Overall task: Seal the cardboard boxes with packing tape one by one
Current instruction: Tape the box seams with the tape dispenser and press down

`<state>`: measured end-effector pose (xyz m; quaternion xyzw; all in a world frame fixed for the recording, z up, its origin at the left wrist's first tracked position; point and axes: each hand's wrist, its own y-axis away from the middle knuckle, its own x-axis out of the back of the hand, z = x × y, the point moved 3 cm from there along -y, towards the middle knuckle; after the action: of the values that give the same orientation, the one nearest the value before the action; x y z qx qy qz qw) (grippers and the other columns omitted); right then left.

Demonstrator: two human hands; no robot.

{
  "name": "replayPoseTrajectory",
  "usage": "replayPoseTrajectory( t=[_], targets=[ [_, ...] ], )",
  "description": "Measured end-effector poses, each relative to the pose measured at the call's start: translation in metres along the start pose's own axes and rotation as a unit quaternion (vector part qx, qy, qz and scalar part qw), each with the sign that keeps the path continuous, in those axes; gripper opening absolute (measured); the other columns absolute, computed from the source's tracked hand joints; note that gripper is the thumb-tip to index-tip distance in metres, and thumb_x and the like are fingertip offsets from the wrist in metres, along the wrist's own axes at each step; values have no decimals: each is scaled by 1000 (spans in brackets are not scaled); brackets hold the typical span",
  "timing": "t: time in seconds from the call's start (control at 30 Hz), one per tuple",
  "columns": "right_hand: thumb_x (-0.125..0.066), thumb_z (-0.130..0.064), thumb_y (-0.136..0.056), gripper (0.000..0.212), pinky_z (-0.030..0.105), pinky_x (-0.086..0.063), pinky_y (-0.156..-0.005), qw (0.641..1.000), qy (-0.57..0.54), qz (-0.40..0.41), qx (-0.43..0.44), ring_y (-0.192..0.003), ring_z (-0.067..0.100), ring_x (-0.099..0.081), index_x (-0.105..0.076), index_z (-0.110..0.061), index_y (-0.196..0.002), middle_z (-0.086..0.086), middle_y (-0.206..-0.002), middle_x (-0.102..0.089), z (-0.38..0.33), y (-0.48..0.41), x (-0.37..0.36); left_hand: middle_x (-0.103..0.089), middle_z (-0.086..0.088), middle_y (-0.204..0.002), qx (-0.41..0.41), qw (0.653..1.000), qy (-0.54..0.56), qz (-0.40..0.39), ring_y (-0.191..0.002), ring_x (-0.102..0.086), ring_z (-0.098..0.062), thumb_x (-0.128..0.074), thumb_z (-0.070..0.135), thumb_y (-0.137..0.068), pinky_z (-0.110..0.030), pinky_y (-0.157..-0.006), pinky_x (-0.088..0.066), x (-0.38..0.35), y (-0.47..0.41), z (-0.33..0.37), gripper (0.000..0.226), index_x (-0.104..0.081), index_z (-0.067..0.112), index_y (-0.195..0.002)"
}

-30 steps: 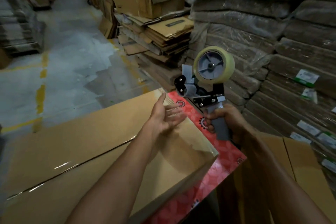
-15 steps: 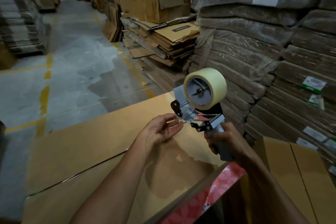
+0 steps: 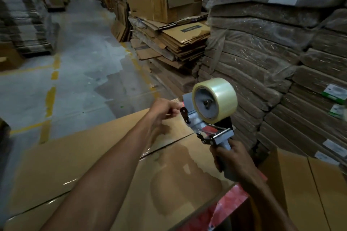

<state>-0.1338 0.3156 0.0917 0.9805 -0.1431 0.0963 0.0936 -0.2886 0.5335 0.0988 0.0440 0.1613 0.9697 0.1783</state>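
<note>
Both arms are reaching over the cardboard box (image 3: 90, 157). The right grip (image 3: 232, 157) is clenching the upright tape dispenser (image 3: 216, 99); the left grip (image 3: 164, 111) is curling blurrily at its front, pinch unclear.

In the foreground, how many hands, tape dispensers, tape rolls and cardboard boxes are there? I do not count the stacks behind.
Hands: 2 (left hand, right hand)
Tape dispenser: 1
Tape roll: 1
Cardboard boxes: 2 (box under the hands, box at right)
Total: 6
</note>
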Motion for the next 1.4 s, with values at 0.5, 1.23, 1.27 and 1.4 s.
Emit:
replayPoseTrajectory(
  t=[0.5,1.23,1.27,1.4],
  targets=[
    [-66,-28,-69,9,37,-45,-59,994,1,80,-80,-55,22,-61,-72,-34,-66,-1,-54,-65,29,-62,-1,-61,3,-58,-140,924,-341,97,-63,-56,-17,-63,33,-96,-32,-64,-36,5,-139,-5,40,-64,24,-58],
    [-67,-20,-86,32,23,-43,-52,988,109,34,-104,-46,4,-54,-59,-19,-55,-3,-46,-57,18,-77,-13,-71,-13,-92,6,913,-396,98,-84,-66,-29,-74,46,-77,-33,-65,-50,20,-155,-19,36,-73,10,-85],
    [-66,-13,-88,32,18,-39,-48,988,108,39,-102,-43,3,-53,-59,-18,-57,-3,-46,-56,18,-78,-13,-72,-12,-100,-22,910,-395,121,-91,-67,-30,-71,44,-82,-37,-74,-55,16,-159,-20,31,-75,15,-92],
    [-65,-11,-90,36,25,-40,-54,983,145,43,-104,-53,13,-55,-56,-20,-57,-4,-52,-57,15,-78,-14,-73,-3,-107,-116,940,-315,57,-98,-70,-25,-58,24,-98,-45,-86,-58,-26,-124,-12,18,-71,20,-110]
  ],
)
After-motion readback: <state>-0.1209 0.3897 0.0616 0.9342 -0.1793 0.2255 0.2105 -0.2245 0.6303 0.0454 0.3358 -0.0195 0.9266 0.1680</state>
